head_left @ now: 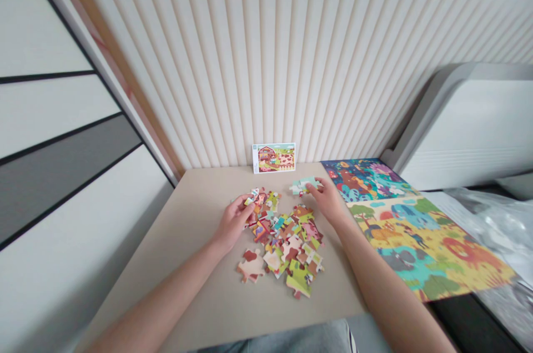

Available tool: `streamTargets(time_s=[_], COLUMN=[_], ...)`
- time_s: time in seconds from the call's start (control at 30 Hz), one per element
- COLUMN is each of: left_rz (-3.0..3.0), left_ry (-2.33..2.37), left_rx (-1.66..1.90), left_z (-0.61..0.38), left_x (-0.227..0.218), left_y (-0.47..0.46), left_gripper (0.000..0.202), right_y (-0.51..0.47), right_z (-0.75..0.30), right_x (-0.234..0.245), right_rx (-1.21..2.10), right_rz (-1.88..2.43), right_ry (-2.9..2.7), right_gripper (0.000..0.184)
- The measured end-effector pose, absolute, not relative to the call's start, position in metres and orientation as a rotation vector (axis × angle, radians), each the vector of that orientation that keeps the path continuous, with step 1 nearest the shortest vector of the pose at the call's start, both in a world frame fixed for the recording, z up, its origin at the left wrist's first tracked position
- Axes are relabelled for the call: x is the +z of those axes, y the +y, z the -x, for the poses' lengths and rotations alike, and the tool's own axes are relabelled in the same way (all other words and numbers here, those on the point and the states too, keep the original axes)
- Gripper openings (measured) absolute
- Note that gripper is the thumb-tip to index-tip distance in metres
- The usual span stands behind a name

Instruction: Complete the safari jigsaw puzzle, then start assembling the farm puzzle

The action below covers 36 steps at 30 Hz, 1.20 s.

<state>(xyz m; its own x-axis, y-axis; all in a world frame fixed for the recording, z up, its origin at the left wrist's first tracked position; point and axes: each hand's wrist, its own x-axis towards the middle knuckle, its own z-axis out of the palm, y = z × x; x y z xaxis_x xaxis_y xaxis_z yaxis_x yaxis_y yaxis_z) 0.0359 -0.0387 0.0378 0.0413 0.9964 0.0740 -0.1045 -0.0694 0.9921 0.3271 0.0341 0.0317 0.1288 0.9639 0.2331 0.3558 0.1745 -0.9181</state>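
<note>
A heap of loose colourful puzzle pieces (287, 242) lies in the middle of a small beige table (200, 220). My left hand (233, 222) rests at the heap's upper left edge, its fingers pinched on a single piece (250, 201). My right hand (327, 197) reaches to the far side of the heap, fingertips closed on a pale blue-green joined pair of pieces (303, 185) lying flat on the table. One reddish piece (251, 265) sits apart at the heap's lower left.
A small reference card (273, 157) with a farm picture leans against the ribbed wall at the table's back. A large finished animal puzzle (416, 231) lies to the right. Behind it stand a white appliance (470, 131) and crinkled plastic sheeting (495, 225).
</note>
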Motion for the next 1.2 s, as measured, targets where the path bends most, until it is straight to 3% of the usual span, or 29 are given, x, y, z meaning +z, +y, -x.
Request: streamTargets(time_s=[0.3, 0.4, 0.47, 0.6, 0.73, 1.2], left_rz=[-1.189, -1.192, -1.195, -1.193, -1.183, -1.205], left_ry=[1.066, 1.069, 1.067, 1.064, 1.083, 1.028], left_rx=[1.252, 1.254, 1.255, 1.255, 1.257, 1.266], left_z=[-0.036, -0.036, -0.035, -0.036, -0.036, -0.036], left_x=[0.041, 0.042, 0.041, 0.042, 0.043, 0.035], left_y=[-0.041, -0.040, -0.040, -0.040, -0.041, -0.039], left_gripper=[0.039, 0.040, 0.041, 0.041, 0.043, 0.045], right_y=[0.039, 0.036, 0.030, 0.017, 0.013, -0.006], right_z=[-0.338, -0.350, -0.357, -0.361, -0.358, -0.319], right_x=[0.026, 0.030, 0.033, 0.033, 0.035, 0.069], right_rx=[0.540, 0.381, 0.486, 0.843, 0.965, 1.316], right_rz=[1.548, 1.631, 1.630, 1.525, 1.445, 1.050], right_ry=[-1.559, -1.657, -1.777, -1.964, -1.950, -1.458], right_gripper=[0.060, 0.044, 0.032, 0.032, 0.027, 0.050])
